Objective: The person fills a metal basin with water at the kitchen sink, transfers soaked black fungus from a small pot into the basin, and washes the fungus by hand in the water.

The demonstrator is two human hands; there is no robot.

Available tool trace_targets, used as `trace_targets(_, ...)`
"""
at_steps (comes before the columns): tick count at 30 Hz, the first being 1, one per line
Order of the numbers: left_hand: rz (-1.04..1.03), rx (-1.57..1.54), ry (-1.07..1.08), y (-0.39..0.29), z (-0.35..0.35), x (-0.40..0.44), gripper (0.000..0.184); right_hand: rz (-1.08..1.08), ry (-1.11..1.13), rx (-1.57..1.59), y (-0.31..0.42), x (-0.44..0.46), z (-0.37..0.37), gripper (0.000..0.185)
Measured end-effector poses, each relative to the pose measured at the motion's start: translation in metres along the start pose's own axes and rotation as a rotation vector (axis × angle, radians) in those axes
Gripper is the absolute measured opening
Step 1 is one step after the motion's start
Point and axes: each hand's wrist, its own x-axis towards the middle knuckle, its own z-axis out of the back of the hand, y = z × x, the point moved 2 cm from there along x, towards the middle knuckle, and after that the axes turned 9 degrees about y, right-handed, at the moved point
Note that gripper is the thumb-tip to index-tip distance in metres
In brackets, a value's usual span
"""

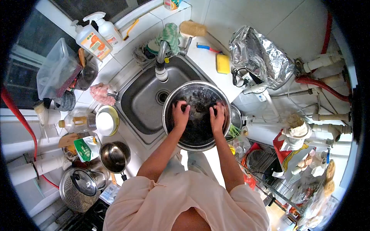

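Observation:
A large round metal basin [166, 133] sits at the sink's right front edge, partly over the bowl of the sink. Inside it lie dark wet contents [198, 133] with paler foamy patches; their kind cannot be made out. My left hand [180, 114] reaches into the basin's left half, fingers curled against the dark mass. On the other side, my right hand [217, 116] is likewise curled down near the right inner wall. Whatever lies under the fingertips of both hands is hidden. The tap [162, 63] stands behind the basin, a green cloth [169, 36] hanging over it.
Left of the steel sink [135, 96] stand a white plate [107, 122], a saucepan [115, 157] and pump bottles [92, 40]. To the right are a yellow sponge [222, 64], a brush [208, 47], crumpled foil [262, 56] and a wire rack [266, 154].

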Motion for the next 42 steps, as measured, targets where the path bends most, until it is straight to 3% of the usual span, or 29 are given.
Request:
trace_targets(3,0.111,-0.062,0.029,0.002,-0.011,0.009,0.038,0.023,0.118,0.223,-0.008,0.014,-0.029,0.040)
trace_targets(5,0.110,-0.206,0.067,0.013,-0.026,0.021,0.042,-0.123,0.237,0.526,0.006,0.021,-0.048,0.039)
trace_targets(6,0.242,-0.464,0.080,0.019,-0.033,0.023,0.041,-0.179,0.283,0.687,0.014,0.023,-0.055,0.038)
trace_targets(8,0.501,-0.983,0.105,0.015,-0.043,0.026,0.039,-0.238,0.274,0.716,0.016,0.022,-0.065,0.038)
trace_targets(9,0.564,-1.057,0.144,0.016,-0.040,0.031,0.038,-0.267,0.269,0.729,0.017,0.022,-0.069,0.038)
trace_targets(13,0.509,-1.169,0.157,0.003,-0.038,0.024,0.039,0.026,0.203,0.412,0.058,-0.006,-0.058,0.039)
trace_targets(14,0.347,-0.864,0.173,0.002,-0.034,0.018,0.037,0.003,0.151,0.323,0.065,-0.015,-0.065,0.040)
trace_targets(15,0.174,-0.757,0.192,0.017,-0.047,0.010,0.037,-0.049,0.142,0.305,0.065,-0.015,-0.065,0.041)
trace_targets(17,0.218,-0.843,0.195,0.007,-0.048,-0.009,0.037,-0.115,0.141,0.320,0.064,-0.010,-0.066,0.041)
trace_targets(19,0.546,-1.163,0.123,-0.028,-0.041,-0.027,0.037,-0.152,0.151,0.372,0.056,-0.003,-0.057,0.041)
trace_targets(22,0.604,-1.173,0.053,-0.037,-0.037,-0.036,0.038,-0.140,0.193,0.432,0.050,-0.014,-0.061,0.039)
trace_targets(23,0.546,-0.931,0.224,-0.017,-0.033,-0.031,0.041,-0.174,0.249,0.470,0.079,-0.021,-0.046,0.039)
trace_targets(25,0.363,-0.947,0.252,0.008,-0.043,-0.033,0.045,-0.069,0.225,0.470,0.092,-0.036,-0.050,0.039)
trace_targets(29,0.325,-1.023,0.367,0.032,-0.041,-0.039,0.047,-0.045,0.147,0.427,0.084,-0.024,-0.054,0.038)
trace_targets(32,0.687,-1.384,0.189,-0.028,-0.028,-0.040,0.054,-0.027,0.179,0.318,0.070,0.000,-0.054,0.037)
trace_targets(33,0.537,-1.273,0.188,-0.046,-0.015,-0.035,0.056,-0.018,0.170,0.251,0.064,0.007,-0.053,0.036)
trace_targets(36,0.361,-0.968,0.134,-0.054,0.006,-0.023,0.056,0.021,0.083,0.082,0.043,0.020,-0.042,0.034)
trace_targets(37,0.377,-0.849,0.155,-0.020,0.000,-0.016,0.054,0.029,0.058,0.003,0.039,0.020,-0.030,0.033)
trace_targets(38,0.296,-0.518,0.109,-0.012,0.008,-0.015,0.053,0.038,0.034,-0.076,0.034,0.016,-0.018,0.033)
trace_targets(40,0.320,-0.271,0.090,-0.006,0.017,-0.022,0.056,0.046,0.021,-0.198,0.016,0.002,-0.004,0.037)
trace_targets(42,0.501,-0.318,0.093,0.002,0.014,-0.035,0.054,-0.083,0.118,-0.217,0.006,-0.018,0.004,0.040)
